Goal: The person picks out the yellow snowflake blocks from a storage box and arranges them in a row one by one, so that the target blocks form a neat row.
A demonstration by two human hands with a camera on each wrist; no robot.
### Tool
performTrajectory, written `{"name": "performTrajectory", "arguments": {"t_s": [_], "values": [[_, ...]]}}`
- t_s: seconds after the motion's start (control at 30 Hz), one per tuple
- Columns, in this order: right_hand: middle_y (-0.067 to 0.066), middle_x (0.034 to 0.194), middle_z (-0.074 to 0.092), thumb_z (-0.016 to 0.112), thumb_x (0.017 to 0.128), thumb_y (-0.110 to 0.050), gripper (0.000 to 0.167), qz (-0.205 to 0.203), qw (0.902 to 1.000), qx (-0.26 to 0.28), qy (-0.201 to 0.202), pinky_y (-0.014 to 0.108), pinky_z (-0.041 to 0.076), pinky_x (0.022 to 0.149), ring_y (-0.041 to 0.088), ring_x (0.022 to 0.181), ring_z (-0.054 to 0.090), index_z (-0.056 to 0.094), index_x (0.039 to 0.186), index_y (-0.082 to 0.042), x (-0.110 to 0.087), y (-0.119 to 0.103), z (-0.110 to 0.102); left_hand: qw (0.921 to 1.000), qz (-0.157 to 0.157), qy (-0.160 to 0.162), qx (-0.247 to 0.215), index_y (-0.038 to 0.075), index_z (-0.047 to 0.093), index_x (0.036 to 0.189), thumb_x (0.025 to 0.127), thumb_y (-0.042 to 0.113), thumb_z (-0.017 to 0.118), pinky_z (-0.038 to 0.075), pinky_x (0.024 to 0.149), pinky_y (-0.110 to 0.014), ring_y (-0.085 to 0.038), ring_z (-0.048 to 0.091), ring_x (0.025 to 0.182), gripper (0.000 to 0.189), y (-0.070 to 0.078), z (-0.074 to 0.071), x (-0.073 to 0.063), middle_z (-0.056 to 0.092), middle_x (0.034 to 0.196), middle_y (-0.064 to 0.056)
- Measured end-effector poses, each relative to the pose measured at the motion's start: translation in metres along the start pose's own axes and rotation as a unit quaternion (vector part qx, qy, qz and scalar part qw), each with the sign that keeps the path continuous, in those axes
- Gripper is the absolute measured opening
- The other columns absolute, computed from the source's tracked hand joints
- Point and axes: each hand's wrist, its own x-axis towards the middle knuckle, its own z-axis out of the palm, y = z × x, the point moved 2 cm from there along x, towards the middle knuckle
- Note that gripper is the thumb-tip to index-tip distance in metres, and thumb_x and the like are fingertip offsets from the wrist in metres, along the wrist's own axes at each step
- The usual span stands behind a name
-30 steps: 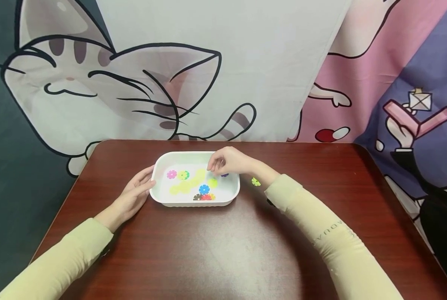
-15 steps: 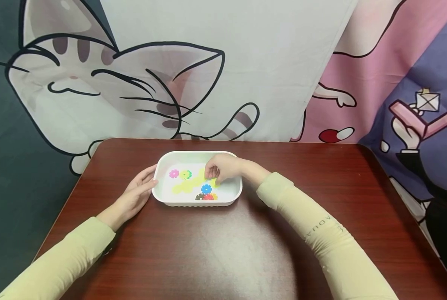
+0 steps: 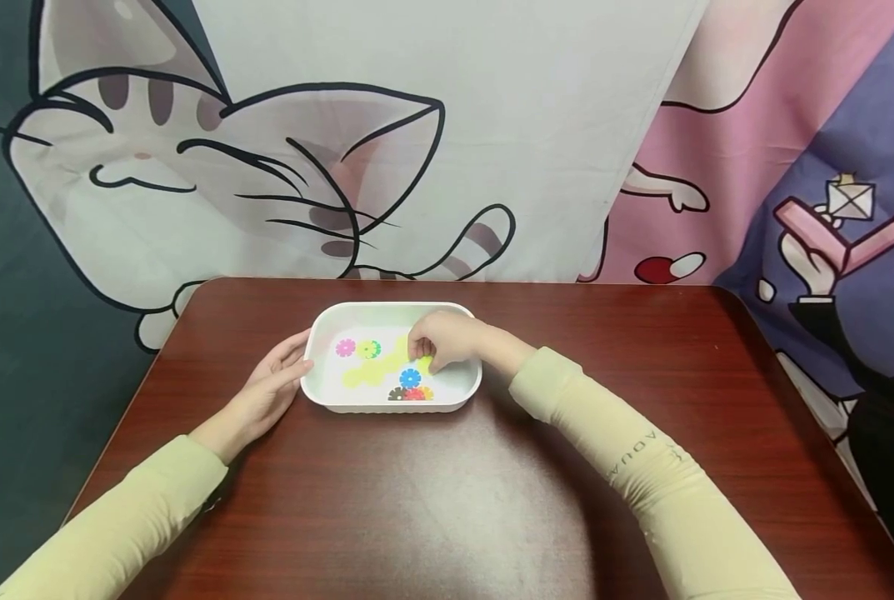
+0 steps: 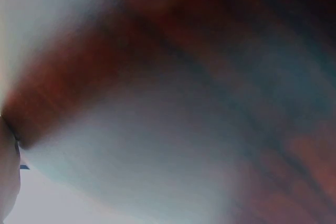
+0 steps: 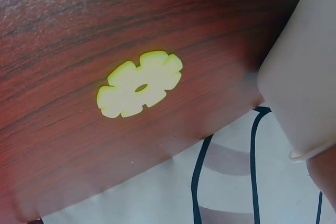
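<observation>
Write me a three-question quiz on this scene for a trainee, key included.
1. True or false: the left hand touches the white tray.
2. Multiple choice: in the right wrist view, what colour is the flower-shaped piece lying on the table?
A) Blue
B) Yellow
C) Pink
3. Fill in: the hand reaching in among the tray's pieces is the ____.

Key:
1. True
2. B
3. right hand

Bright head view with pale glare on the tabletop point(image 3: 454, 508); left wrist view dim and out of focus.
</observation>
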Motion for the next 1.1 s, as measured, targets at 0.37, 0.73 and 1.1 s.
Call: {"name": "performTrajectory", "arguments": {"t_s": [0.37,0.73,1.1], "values": [[0.000,0.091,0.070,0.091,0.082,-0.009,0.024,0.001,0.9996,-0.029,0.001,0.020,0.051,0.081,0.009,0.085,0.060,0.078,0.102,-0.010,0.001,0.000,0.002,1.0000,0.001,-0.005,0.003,0.007,0.027,0.165,0.109,0.009,0.055,0.047,0.107,-0.010,0.006,0.050,0.133,0.063,0.000,0.000,-0.001,0.025,0.172,-0.013],[-0.003,0.085,0.072,0.086,0.089,-0.009,0.007,-0.010,0.9991,0.030,0.027,0.016,0.050,0.081,0.004,0.082,0.061,0.081,0.092,-0.013,0.000,0.003,0.000,1.0000,-0.004,-0.003,0.003,0.004,0.021,0.167,0.108,0.008,0.055,0.046,0.107,-0.009,0.009,0.049,0.132,0.067,0.003,0.002,-0.003,0.015,0.175,-0.019],[0.002,0.089,0.077,0.083,0.092,-0.009,0.004,-0.020,0.9865,0.131,0.097,0.020,0.056,0.082,0.007,0.082,0.065,0.079,0.093,-0.007,-0.009,0.006,-0.016,1.0000,0.001,-0.002,-0.006,0.002,0.021,0.166,0.108,0.006,0.053,0.047,0.107,-0.010,0.009,0.051,0.131,0.066,0.003,0.002,-0.003,0.020,0.173,-0.016]]}}
